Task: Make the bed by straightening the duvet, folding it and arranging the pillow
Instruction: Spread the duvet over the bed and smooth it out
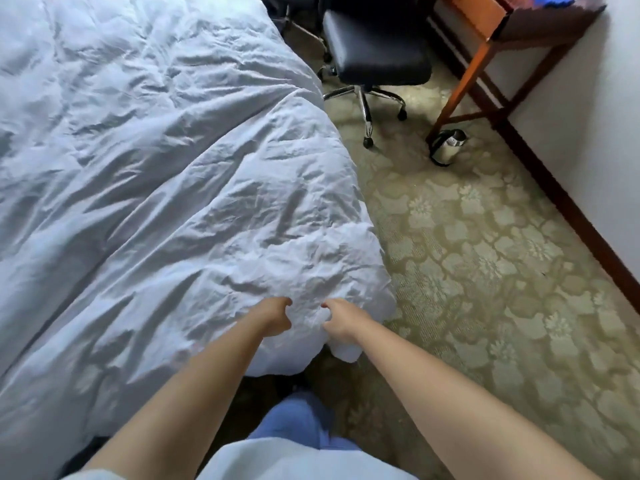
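Observation:
A white, wrinkled duvet (pixel 166 174) covers the bed and fills the left and middle of the view. Its near corner hangs over the bed's edge toward the floor. My left hand (pixel 275 317) grips a fold of the duvet near that corner, fingers curled into the fabric. My right hand (pixel 341 322) grips the duvet a hand's width to the right, right at the corner. Both arms reach forward from the bottom of the view. No pillow is in view.
A black office chair (pixel 377 46) on castors stands past the bed's right side. A wooden desk (pixel 485 39) stands against the right wall, with a kettle (pixel 446 147) on the floor by its leg. Patterned carpet (pixel 485 271) lies between the bed and the wall.

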Demonstrator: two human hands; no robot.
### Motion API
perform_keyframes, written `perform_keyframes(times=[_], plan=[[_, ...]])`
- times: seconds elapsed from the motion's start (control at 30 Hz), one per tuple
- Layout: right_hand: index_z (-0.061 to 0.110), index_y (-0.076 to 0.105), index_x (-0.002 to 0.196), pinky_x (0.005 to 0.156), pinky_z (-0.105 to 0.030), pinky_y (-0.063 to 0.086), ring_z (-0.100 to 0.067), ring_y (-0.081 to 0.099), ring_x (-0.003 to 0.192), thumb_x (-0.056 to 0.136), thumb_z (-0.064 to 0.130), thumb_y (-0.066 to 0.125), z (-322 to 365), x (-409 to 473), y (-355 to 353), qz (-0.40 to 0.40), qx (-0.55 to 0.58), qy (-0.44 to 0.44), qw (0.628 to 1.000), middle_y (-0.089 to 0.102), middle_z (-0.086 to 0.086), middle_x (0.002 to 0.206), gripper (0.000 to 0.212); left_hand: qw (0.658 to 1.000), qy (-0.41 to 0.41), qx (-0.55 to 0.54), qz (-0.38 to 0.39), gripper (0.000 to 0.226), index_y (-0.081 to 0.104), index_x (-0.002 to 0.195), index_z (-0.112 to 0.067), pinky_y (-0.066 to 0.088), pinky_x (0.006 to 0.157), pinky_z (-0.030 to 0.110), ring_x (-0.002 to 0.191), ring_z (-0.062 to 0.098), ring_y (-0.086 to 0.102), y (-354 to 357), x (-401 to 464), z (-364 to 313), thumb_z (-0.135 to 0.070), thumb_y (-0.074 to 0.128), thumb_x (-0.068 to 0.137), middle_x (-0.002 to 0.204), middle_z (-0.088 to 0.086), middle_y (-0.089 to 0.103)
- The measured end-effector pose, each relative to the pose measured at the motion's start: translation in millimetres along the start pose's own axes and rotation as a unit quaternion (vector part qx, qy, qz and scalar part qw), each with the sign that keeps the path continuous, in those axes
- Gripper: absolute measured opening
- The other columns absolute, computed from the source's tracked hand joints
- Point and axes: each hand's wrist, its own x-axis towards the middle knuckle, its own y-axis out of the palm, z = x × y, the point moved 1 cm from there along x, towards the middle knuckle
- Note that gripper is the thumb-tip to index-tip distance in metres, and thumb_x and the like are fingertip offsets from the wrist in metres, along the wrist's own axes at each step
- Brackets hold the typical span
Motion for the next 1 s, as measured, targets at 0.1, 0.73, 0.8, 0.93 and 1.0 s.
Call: perform_keyframes(times=[0.1,0.73,0.8,0.93,1.0], plan=[[0.017,0.030,0.149,0.103,-0.036,0.041,-0.026,0.038,0.134,0.097,0.018,0.044,-7,22,-27,0.016,-0.025,-0.017,0.999,0.029,-0.004,0.153,0.054,1.000,-0.013,-0.005,0.020,0.062,0.031,0.148,-0.021,0.045,0.095,0.031,0.130,0.023,0.044,-4,19,-11,-0.011,0.053,0.092,0.151,0.005,0.035],[0.017,0.036,0.145,0.100,-0.039,0.044,-0.027,0.044,0.129,0.094,0.021,0.046,-156,112,-243,-0.020,-0.108,-0.177,0.978,0.039,-0.005,0.145,0.052,0.980,-0.138,-0.047,-0.133,0.052,0.034,0.146,-0.024,0.040,0.098,0.033,0.135,0.023,0.038,-102,105,-201,-0.020,0.048,0.096,0.151,0.003,0.034],[0.017,0.039,0.141,0.096,-0.041,0.046,-0.029,0.048,0.123,0.092,0.022,0.048,-180,116,-275,-0.031,-0.113,-0.196,0.974,0.046,-0.007,0.136,0.050,0.978,-0.145,-0.048,-0.143,0.051,0.035,0.145,-0.023,0.039,0.098,0.033,0.135,0.023,0.038,-107,113,-238,-0.020,0.047,0.096,0.151,0.003,0.035],[0.016,0.035,0.143,0.096,-0.040,0.045,-0.030,0.047,0.124,0.093,0.020,0.047,-217,130,-336,-0.048,-0.117,-0.211,0.969,0.044,-0.009,0.139,0.051,0.976,-0.151,-0.046,-0.153,0.050,0.037,0.145,-0.022,0.039,0.100,0.033,0.134,0.022,0.040,-129,129,-292,-0.023,0.047,0.096,0.150,0.003,0.037],[0.017,0.032,0.145,0.096,-0.041,0.046,-0.030,0.047,0.124,0.093,0.022,0.047,-225,142,-364,-0.052,-0.115,-0.218,0.968,0.041,-0.009,0.143,0.054,0.971,-0.159,-0.048,-0.170,0.049,0.038,0.144,-0.021,0.039,0.098,0.031,0.131,0.023,0.043,-153,139,-307,-0.024,0.048,0.096,0.147,0.005,0.041]])
